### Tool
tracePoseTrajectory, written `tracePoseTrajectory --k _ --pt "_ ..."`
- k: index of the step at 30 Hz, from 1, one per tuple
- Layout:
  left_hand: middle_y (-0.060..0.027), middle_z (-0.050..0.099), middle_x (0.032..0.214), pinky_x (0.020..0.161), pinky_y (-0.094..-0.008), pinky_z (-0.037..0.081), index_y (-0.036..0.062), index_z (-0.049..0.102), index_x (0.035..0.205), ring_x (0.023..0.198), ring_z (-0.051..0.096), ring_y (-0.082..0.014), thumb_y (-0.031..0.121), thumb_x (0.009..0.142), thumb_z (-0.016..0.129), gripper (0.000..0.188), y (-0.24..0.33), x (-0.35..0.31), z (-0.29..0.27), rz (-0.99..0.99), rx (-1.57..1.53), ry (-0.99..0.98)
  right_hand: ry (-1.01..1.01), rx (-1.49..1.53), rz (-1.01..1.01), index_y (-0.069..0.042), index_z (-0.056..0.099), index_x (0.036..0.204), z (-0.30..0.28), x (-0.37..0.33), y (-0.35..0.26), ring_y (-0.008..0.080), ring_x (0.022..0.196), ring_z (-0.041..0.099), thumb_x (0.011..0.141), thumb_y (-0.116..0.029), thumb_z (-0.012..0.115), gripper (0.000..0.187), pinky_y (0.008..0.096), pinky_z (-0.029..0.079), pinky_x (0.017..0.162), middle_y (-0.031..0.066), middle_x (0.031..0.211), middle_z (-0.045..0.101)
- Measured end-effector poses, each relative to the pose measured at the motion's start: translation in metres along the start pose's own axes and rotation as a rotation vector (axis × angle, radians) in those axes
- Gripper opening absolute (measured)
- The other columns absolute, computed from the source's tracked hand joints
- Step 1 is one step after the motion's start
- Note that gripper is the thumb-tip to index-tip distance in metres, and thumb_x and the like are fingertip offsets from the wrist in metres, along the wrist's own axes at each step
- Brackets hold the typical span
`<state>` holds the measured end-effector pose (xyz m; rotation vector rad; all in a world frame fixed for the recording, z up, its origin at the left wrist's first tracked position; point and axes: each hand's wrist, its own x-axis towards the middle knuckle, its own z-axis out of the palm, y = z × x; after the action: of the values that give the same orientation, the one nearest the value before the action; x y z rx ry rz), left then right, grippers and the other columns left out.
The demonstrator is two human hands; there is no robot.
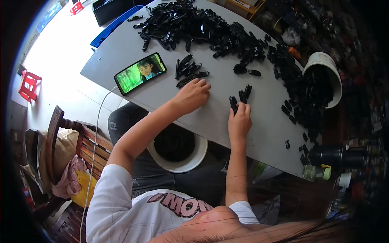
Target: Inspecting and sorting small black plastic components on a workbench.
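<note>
My left hand (194, 95) is closed, its bent fingertips on a long black plastic part (187, 80) at the near side of a small group of such parts (187, 66). To its right, my right hand (240, 121) has its fingers closed around the near end of a black plastic part (233, 102). Two similar parts (245, 94) stand close together just beyond those fingertips. The parts are small, narrow and glossy; their exact kind is too small to tell. Both hands rest low over the grey table (162, 111).
A large heap of black parts (190, 24) covers the far side. More spill from a tipped white bucket (324, 60) at right. A phone (140, 73) with a cable (97, 141) lies at left. Below the edge, a white bucket (198, 158) stands between my legs. A bottle (316, 173) is near right.
</note>
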<state>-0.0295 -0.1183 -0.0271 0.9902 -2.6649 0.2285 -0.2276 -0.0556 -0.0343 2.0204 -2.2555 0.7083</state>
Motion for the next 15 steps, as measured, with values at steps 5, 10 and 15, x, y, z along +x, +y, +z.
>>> tracePoseTrajectory --k 5,10,15 --pt "-0.0046 0.051 0.091 0.08 -0.0316 0.044 0.0027 0.061 0.082 0.091 0.049 -0.0215 0.01 0.072 0.055 0.014 0.0 -0.011 0.003 -0.003 -0.161 0.226 0.013 0.036 0.055 -0.004 0.053 0.107 -0.004 -0.008 0.005 0.0357 0.087 0.058 0.08 -0.015 0.064 0.031 0.0424 0.048 0.072 0.0124 0.102 0.055" --pt "-0.0049 0.052 0.092 0.079 -0.0303 0.044 0.004 0.061 0.082 0.092 0.051 -0.0206 0.009 0.072 0.058 0.012 0.003 -0.017 -0.008 -0.061 -0.158 -0.078 0.013 0.139 -0.02 0.0 0.054 0.105 -0.005 -0.011 0.025 0.0324 0.085 0.059 0.08 -0.013 0.063 0.029 0.0404 0.048 0.073 0.0151 0.1 0.058" --pt "-0.0083 0.053 0.089 0.074 -0.033 0.045 0.0046 0.055 0.091 0.092 0.052 -0.0235 0.017 0.078 0.059 0.018 0.008 -0.024 -0.007 -0.142 -0.249 0.043 -0.136 1.378 0.401 -0.002 0.056 0.107 -0.025 -0.023 0.014 0.0119 0.063 0.056 0.081 -0.003 0.06 0.026 0.0249 0.044 0.052 0.0101 0.093 0.062"
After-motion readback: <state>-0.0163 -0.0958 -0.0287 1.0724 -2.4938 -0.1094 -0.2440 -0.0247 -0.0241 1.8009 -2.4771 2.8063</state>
